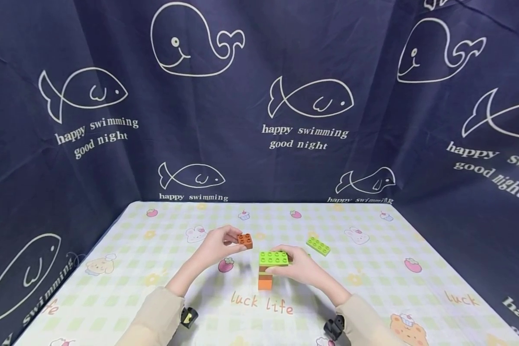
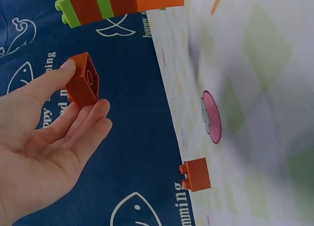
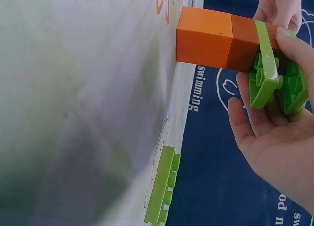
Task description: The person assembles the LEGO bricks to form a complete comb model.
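My left hand (image 1: 215, 248) pinches a reddish-brown toy building brick (image 1: 245, 240) between thumb and fingers, raised above the table; its hollow underside shows in the left wrist view. To its right stands an upright stack: an orange block (image 1: 265, 282) at the bottom, then a brown brick (image 3: 244, 43), a green plate (image 3: 266, 64), another brown brick and a top green plate (image 1: 274, 258) with its studs up. Both green plates jut out sideways past the column. My right hand (image 1: 300, 266) grips the stack's upper part from the right, thumb on the near side.
Behind the right hand, a loose green plate (image 1: 318, 246) lies on the table, studs up. A second reddish-brown brick (image 2: 197, 175) rests on the patterned tablecloth (image 1: 354, 307), seen in the left wrist view. A dark blue curtain (image 1: 251, 105) hangs around the table.
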`<state>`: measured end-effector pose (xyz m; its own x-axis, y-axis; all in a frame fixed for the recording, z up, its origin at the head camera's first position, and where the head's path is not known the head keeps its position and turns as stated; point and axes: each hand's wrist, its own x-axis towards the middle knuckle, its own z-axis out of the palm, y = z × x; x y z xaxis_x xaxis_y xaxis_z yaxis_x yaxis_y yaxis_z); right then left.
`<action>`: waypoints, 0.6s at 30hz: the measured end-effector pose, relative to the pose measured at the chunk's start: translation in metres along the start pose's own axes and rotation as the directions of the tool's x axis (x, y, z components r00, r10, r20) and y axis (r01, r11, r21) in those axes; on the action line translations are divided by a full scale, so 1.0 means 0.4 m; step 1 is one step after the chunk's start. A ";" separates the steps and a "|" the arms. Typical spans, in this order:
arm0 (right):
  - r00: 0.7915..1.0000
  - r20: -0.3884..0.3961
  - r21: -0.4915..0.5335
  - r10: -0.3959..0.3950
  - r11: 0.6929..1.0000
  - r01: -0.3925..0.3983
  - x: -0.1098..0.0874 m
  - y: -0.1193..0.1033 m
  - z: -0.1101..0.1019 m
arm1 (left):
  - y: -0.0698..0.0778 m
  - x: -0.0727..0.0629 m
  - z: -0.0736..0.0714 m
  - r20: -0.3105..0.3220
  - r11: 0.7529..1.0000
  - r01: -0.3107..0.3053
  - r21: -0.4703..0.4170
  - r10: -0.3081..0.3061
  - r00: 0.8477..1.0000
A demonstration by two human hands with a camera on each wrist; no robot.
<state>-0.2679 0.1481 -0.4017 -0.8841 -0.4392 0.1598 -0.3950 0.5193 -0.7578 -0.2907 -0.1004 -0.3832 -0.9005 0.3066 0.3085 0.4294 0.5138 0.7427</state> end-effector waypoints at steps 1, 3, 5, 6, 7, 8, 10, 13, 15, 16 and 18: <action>1.000 0.002 0.002 0.000 1.000 0.000 0.000 0.000 0.000 | 0.004 0.000 0.000 -0.003 1.000 -0.002 -0.007 0.002 1.000; 1.000 0.003 0.003 0.002 1.000 -0.002 0.000 -0.001 -0.001 | 0.011 -0.001 0.001 -0.010 1.000 -0.003 -0.017 0.002 1.000; 1.000 0.004 0.000 -0.001 1.000 0.001 -0.001 0.000 -0.001 | 0.018 -0.001 0.001 -0.015 1.000 -0.005 -0.027 0.004 1.000; 1.000 0.004 0.001 -0.002 1.000 0.002 -0.001 0.001 -0.002 | 0.022 -0.001 0.002 -0.017 0.999 -0.006 -0.032 0.005 1.000; 1.000 0.006 0.002 -0.003 1.000 0.003 -0.002 0.002 -0.002 | 0.025 -0.002 0.001 -0.018 0.999 -0.007 -0.036 0.006 1.000; 1.000 0.007 0.001 -0.005 1.000 0.005 -0.001 0.003 -0.002 | 0.027 -0.002 0.002 -0.019 0.999 -0.007 -0.039 0.007 1.000; 1.000 0.011 0.006 -0.006 1.000 0.006 -0.001 0.004 -0.002 | 0.034 -0.004 0.002 -0.020 0.999 -0.010 -0.050 0.009 1.000; 1.000 0.011 0.007 -0.009 1.000 0.009 0.000 0.007 -0.002 | 0.042 -0.008 0.003 -0.008 0.997 -0.016 -0.072 0.016 1.000; 1.000 0.010 0.004 -0.011 1.000 0.011 0.000 0.009 -0.002 | 0.048 -0.010 0.004 -0.001 0.996 -0.025 -0.087 0.025 1.000; 1.000 0.011 0.004 -0.013 1.000 0.013 0.000 0.009 -0.002 | 0.051 -0.011 0.005 0.003 0.995 -0.027 -0.091 0.028 1.000; 1.000 0.018 0.009 -0.016 1.000 0.016 0.001 0.011 -0.003 | 0.056 -0.013 0.007 0.011 0.994 -0.032 -0.100 0.033 0.999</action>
<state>-0.2701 0.1512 -0.4041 -0.8728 -0.4609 0.1607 -0.4071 0.5055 -0.7607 -0.2762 -0.0882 -0.3697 -0.8849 0.3325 0.3263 0.4488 0.4211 0.7882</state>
